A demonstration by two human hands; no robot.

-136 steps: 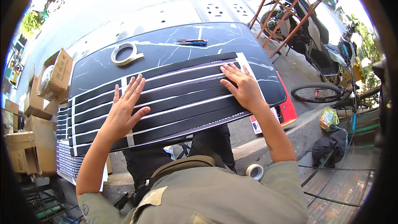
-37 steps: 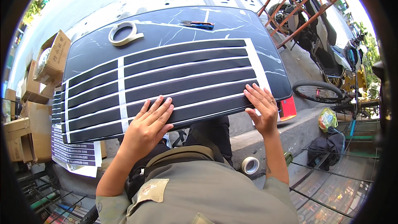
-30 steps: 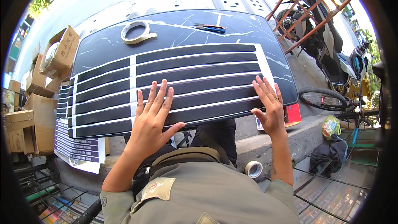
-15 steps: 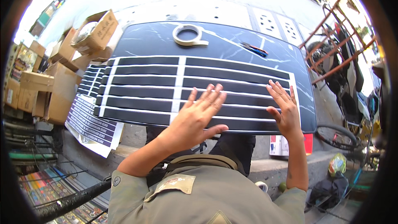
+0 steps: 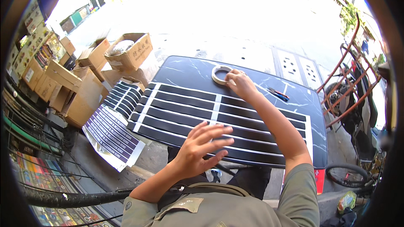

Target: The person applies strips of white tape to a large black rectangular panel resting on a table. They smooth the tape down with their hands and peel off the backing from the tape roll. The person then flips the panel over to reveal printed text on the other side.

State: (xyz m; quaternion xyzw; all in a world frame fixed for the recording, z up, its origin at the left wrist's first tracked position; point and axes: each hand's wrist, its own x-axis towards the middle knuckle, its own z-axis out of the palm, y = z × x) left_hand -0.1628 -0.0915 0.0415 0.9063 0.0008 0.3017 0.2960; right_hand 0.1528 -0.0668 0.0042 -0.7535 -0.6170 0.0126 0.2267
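On the dark marbled tabletop [image 5: 189, 68] lies a long sheet of black strips [image 5: 176, 108] divided by white lines. A roll of cream-coloured tape [image 5: 214, 77] sits flat on the far part of the table. My right hand [image 5: 242, 85] reaches across the sheet, its bent fingers closed at the roll's right side, where the loose tape end was; the fingertips are partly hidden. My left hand [image 5: 197, 152], fingers spread and holding nothing, hovers over the sheet's near edge. Right of the roll rests a small cutting tool [image 5: 278, 94] with blue and red handles.
More printed sheets [image 5: 113, 132] hang low beside the table's left side. Cardboard boxes [image 5: 130, 54] are stacked at the left. A rusty metal frame [image 5: 349, 73] and a wheel [image 5: 347, 175] stand at the right. A black bar [image 5: 75, 198] crosses the lower left.
My right hand has left the sheet's right part and reached far and left to the tape roll. The left hand has lifted off the sheet toward me. The view has shifted.
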